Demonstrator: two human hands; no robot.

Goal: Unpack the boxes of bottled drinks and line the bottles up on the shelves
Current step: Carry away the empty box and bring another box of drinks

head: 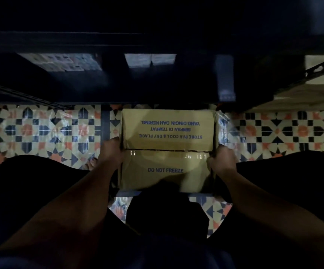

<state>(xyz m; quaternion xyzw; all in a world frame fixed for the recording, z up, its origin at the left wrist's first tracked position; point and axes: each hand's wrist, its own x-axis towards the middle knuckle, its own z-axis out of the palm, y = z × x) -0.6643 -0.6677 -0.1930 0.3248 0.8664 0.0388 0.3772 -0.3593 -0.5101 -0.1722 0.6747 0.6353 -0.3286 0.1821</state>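
A closed brown cardboard box (167, 133) sits on the patterned floor between my knees, its top flaps sealed with clear tape along the middle seam. Blue print on it reads "DO NOT FREEZE" and "STORE IN A COOL & DRY PLACE". My left hand (111, 152) grips the box's left edge, fingers curled over the side. My right hand (222, 159) grips the right edge the same way. No bottles show. The dark shelves (157, 43) stand just beyond the box.
The floor (41, 131) has orange, navy and cream tiles. Dim packages (60, 62) and pale cartons (150, 60) lie under the dark shelf unit. A slotted metal rack (320, 68) with a light shelf is at the right. My dark-clothed legs flank the box.
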